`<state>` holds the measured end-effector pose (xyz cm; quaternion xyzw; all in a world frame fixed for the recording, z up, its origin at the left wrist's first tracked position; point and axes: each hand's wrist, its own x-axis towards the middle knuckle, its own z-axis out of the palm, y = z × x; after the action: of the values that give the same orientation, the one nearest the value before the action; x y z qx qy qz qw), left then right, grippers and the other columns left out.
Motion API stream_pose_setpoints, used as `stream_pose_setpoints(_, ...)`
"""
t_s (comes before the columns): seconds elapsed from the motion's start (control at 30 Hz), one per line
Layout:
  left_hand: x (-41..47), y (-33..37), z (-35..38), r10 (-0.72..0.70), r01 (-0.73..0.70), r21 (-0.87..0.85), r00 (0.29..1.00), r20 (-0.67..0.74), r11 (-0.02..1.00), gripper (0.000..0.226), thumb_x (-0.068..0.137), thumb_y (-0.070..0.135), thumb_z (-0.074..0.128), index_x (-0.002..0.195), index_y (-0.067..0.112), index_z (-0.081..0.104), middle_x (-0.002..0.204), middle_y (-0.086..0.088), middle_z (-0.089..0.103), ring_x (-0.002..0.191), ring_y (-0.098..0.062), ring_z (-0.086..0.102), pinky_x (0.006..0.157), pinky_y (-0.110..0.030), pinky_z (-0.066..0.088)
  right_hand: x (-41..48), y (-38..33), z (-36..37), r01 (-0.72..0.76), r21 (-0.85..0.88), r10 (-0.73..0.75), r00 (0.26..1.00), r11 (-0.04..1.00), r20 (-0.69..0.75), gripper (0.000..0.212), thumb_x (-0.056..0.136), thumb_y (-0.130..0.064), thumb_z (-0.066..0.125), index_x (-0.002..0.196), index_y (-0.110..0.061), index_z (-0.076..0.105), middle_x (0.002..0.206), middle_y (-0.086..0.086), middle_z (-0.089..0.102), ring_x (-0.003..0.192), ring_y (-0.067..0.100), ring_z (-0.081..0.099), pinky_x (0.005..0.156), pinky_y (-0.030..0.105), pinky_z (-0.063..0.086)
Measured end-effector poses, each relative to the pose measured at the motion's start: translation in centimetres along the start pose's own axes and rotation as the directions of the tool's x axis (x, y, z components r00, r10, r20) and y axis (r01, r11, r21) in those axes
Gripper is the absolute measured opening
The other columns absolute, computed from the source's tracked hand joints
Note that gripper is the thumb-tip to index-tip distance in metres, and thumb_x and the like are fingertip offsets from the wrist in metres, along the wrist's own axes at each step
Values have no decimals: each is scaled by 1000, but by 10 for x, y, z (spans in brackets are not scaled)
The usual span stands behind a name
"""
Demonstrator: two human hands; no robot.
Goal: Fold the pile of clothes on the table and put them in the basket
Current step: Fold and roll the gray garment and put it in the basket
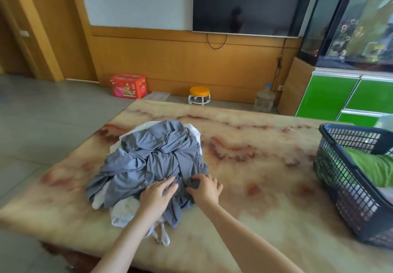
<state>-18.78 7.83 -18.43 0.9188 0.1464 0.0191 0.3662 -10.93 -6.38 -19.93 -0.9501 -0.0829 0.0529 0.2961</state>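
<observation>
Left hand (pixel 158 194) lies flat, fingers straight, on grey garment (pixel 153 155); right hand (pixel 205 188) grips its fold. Basket (pixel 344 187) at table (pixel 255 166) right holds green cloth (pixel 374 166).

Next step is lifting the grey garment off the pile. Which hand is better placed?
Probably right: the right hand pinches a fold of the grey garment, while the left hand only rests flat on it, gripping nothing.

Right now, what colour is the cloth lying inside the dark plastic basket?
Bright green. The green cloth in the dark plastic basket shows in the head view.
</observation>
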Motion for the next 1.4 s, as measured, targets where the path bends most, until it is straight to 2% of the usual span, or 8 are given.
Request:
stream_pose_setpoints(0.2, 3, 9, -6, 19, -33, -199, 997, -73, 979, 39, 96, 32, 50, 134, 28, 51, 130, 1, 57, 117, -13, 52, 95, -27, 42, 14, 35, -50, 15, 343, 40, 987, 939, -153, 27, 80, -7, 64, 103, -19, 70, 103, 1, 70, 99, 20, 64, 82, 26, 47)
stream_pose_setpoints(0.47, 19, 33, 2, 235, -238, 5, 953, -189, 971, 44, 93, 27, 55, 136, 26, 48, 124, 2, 55, 122, -17, 43, 101, -30, 35, 22, 132, -175, -50, 278, 158, 910, 959, -384, 30, 82, 3, 55, 92, -23, 67, 95, 5, 68, 92, 25, 62, 77, 35, 51)
stream_pose_setpoints(0.7, 38, 38, 12, 328, -288, 204, 924, -199, 936, 54, 89, 27, 63, 139, 27, 44, 148, -2, 35, 138, -24, 28, 112, -40, 24, 9, 177, -173, -116, 96, 130, 979, 989, -155, 38, 85, 6, 51, 111, -16, 69, 114, 10, 65, 103, 23, 58, 76, 27, 44)
stream_pose_setpoints(0.87, 62, 51, 13, 348, -255, 514, 933, -92, 819, 73, 87, 45, 60, 147, 38, 18, 159, -4, 1, 144, -29, -1, 116, -45, 7, 21, 163, -151, -67, -78, 64, 997, 995, -39, 40, 89, -35, 59, 128, -38, 53, 147, -10, 35, 139, 28, 25, 113, 41, 23)
stream_pose_setpoints(1.03, 99, 55, 7, 340, -230, 688, 940, -26, 689, 79, 82, 46, 64, 147, 36, 21, 158, -6, 4, 143, -33, 1, 112, -46, 11, 41, 121, -125, 2, -293, -2, 1000, 956, 0, 67, 83, -60, 56, 143, -37, 35, 145, -5, 43, 141, 29, 16, 113, 42, 10)
stream_pose_setpoints(1.17, 132, 50, -1, 496, -310, 648, 860, -121, 696, 46, 50, 30, 91, 94, 24, 76, 103, -7, 68, 111, -33, 45, 85, -48, 40, 65, 109, -106, 101, -244, -85, 994, 964, 74, 72, 81, -57, 61, 144, -40, 30, 148, -5, 38, 138, 25, 24, 110, 38, 17)
stream_pose_setpoints(1.27, 146, 59, 2, 527, -336, 546, 816, -237, 767, 20, 61, 32, 85, 62, 16, 73, 70, 1, 68, 97, -30, 52, 79, -41, 33, 79, 99, -93, 181, -271, -153, 981, 945, 121, 72, 80, -52, 66, 143, -36, 35, 144, -4, 43, 134, 22, 32, 110, 35, 20)
stream_pose_setpoints(1.4, 157, 91, 3, 403, -326, 262, 850, -339, 908, 52, 83, 34, 68, 49, 21, 31, 49, 1, 30, 65, -24, 41, 57, -33, 21, 98, 99, -91, 237, -346, -231, 971, 908, 57, 34, 85, -37, 65, 118, -30, 63, 117, -1, 65, 111, 22, 57, 96, 29, 36)
